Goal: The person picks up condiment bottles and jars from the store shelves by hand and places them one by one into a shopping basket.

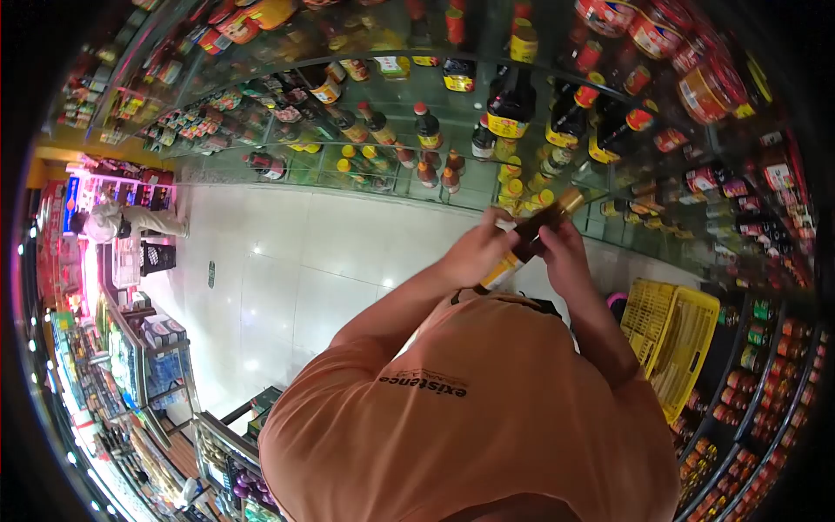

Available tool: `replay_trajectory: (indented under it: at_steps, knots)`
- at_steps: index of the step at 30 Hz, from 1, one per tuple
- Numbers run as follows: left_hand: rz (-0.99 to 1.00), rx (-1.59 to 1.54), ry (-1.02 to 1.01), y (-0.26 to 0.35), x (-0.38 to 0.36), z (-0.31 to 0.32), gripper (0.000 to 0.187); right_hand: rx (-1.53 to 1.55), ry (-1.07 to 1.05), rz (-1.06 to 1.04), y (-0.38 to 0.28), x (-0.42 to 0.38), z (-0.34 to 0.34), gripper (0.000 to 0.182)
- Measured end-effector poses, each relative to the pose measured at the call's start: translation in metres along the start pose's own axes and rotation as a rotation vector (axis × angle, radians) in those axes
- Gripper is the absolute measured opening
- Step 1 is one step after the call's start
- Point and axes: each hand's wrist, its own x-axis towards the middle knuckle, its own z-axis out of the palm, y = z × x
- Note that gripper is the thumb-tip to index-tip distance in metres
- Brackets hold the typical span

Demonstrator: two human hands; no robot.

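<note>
Orange shirt [487, 409] fills the bottom of the view, with small black letters on it that are too bent to read well. It hides the body and most of both arms below it.

Both hands are up in front of the shelves [539, 148], and they share one bottle [529, 237]. That bottle is dark, with a gold cap at the top right and a yellow label at the bottom left. It lies tilted. On the left of the view, one hand [477, 250] wraps its fingers around the lower part. On the right, the other hand [561, 254] grips the upper part near the neck. I cannot tell which is the left hand and which is the right, because the view is so bent. Fingers hide the middle of the bottle.

A yellow basket [674, 335] sits just beside the right arm. I cannot make out what is in it.

Shelves curve all around, packed with dark bottles and red jars. Their labels are too small to read. The edges of the view go black.

White floor [287, 261] lies wide and open to the left. Far off, another person [109, 222] stands by a counter, blurry and small.
</note>
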Motion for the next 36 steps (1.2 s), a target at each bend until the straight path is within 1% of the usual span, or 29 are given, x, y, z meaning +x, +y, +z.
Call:
replay_trajectory:
  at_steps: [1, 2, 3, 5, 7, 8, 9, 10, 11, 12, 14, 15, 16, 17, 19, 20, 21, 23, 25, 26, 27, 28, 29, 30, 32, 34, 35, 36]
  knots:
    - [0.123, -0.134, 0.043, -0.023, 0.006, -0.002, 0.057, 0.100, -0.011, -0.005, -0.004, -0.003, -0.001, 0.035]
    - [0.056, -0.380, 0.047, -0.022, 0.005, -0.006, 0.060, 0.164, -0.058, 0.010, -0.013, -0.005, -0.006, 0.032]
    - [-0.016, -0.623, 0.053, -0.021, 0.003, -0.013, 0.063, 0.188, -0.050, -0.021, -0.023, -0.007, -0.001, 0.034]
    - [0.042, -0.578, 0.185, -0.043, 0.009, -0.043, 0.061, 0.250, -0.005, -0.064, -0.019, -0.003, -0.014, 0.034]
    - [0.084, -0.543, 0.457, -0.071, 0.016, -0.083, 0.056, 0.283, 0.053, -0.074, -0.022, -0.004, -0.018, 0.035]
    - [0.040, -0.550, 0.697, -0.095, 0.023, -0.111, 0.054, 0.306, 0.098, -0.081, -0.024, -0.004, -0.020, 0.036]
    - [0.026, -0.600, 0.844, -0.115, 0.025, -0.146, 0.047, 0.307, 0.101, -0.083, -0.026, -0.004, -0.024, 0.036]
    - [0.003, -0.574, 0.950, -0.129, 0.023, -0.184, 0.043, 0.327, 0.067, -0.098, -0.028, -0.006, -0.028, 0.036]
    - [0.007, -0.540, 1.096, -0.129, 0.021, -0.215, 0.035, 0.346, 0.027, -0.109, -0.028, -0.006, -0.032, 0.037]
    - [0.036, -0.439, 1.169, -0.128, 0.018, -0.246, 0.036, 0.353, 0.048, -0.125, -0.027, -0.007, -0.036, 0.038]
    - [0.081, -0.289, 1.312, -0.123, 0.016, -0.297, 0.048, 0.397, 0.092, -0.131, -0.031, -0.012, -0.033, 0.036]
    - [0.094, -0.244, 1.375, -0.120, 0.016, -0.324, 0.056, 0.436, 0.055, -0.130, -0.024, -0.012, -0.044, 0.036]
    - [0.141, -0.184, 1.403, -0.132, 0.023, -0.358, 0.066, 0.490, 0.058, -0.093, -0.019, -0.013, -0.054, 0.037]
    - [0.187, -0.126, 1.421, -0.144, 0.028, -0.385, 0.077, 0.490, 0.052, -0.109, -0.018, -0.015, -0.058, 0.039]
    - [0.130, 0.095, 1.521, -0.108, 0.037, -0.390, 0.097, 0.458, 0.032, -0.145, -0.022, -0.020, -0.060, 0.042]
    - [0.122, 0.173, 1.519, -0.126, 0.048, -0.420, 0.113, 0.459, 0.020, -0.152, -0.023, -0.021, -0.061, 0.042]
    - [0.127, 0.175, 1.520, -0.124, 0.056, -0.434, 0.113, 0.456, 0.058, -0.145, -0.024, -0.026, -0.063, 0.043]
    - [0.055, 0.212, 1.576, -0.122, 0.074, -0.450, 0.119, 0.460, 0.113, -0.147, -0.026, -0.029, -0.064, 0.045]
    - [-0.125, 0.199, 1.571, -0.112, 0.085, -0.463, 0.126, 0.430, 0.105, -0.194, -0.029, -0.037, -0.069, 0.046]
    - [-0.195, 0.233, 1.555, -0.114, 0.096, -0.474, 0.116, 0.451, 0.134, -0.191, -0.031, -0.041, -0.071, 0.046]
    - [-0.219, 0.263, 1.553, -0.117, 0.098, -0.473, 0.106, 0.475, 0.180, -0.194, -0.032, -0.046, -0.073, 0.046]
    - [-0.216, 0.295, 1.572, -0.123, 0.103, -0.476, 0.097, 0.498, 0.211, -0.204, -0.030, -0.047, -0.083, 0.046]
    - [-0.203, 0.304, 1.606, -0.130, 0.104, -0.473, 0.087, 0.490, 0.211, -0.214, -0.046, -0.052, -0.075, 0.045]
    - [-0.188, 0.297, 1.657, -0.137, 0.100, -0.469, 0.078, 0.530, 0.200, -0.185, -0.040, -0.056, -0.090, 0.045]
    - [-0.139, 0.216, 1.794, -0.147, 0.088, -0.453, 0.061, 0.561, 0.238, -0.219, -0.045, -0.063, -0.101, 0.046]
    - [-0.047, 0.066, 1.952, -0.151, 0.074, -0.426, 0.046, 0.565, 0.285, -0.244, -0.051, -0.070, -0.108, 0.046]
    - [0.012, -0.018, 2.008, -0.151, 0.065, -0.415, 0.041, 0.571, 0.311, -0.251, -0.049, -0.074, -0.114, 0.046]
    - [0.052, -0.083, 2.017, -0.146, 0.057, -0.388, 0.041, 0.569, 0.318, -0.264, -0.048, -0.079, -0.120, 0.047]
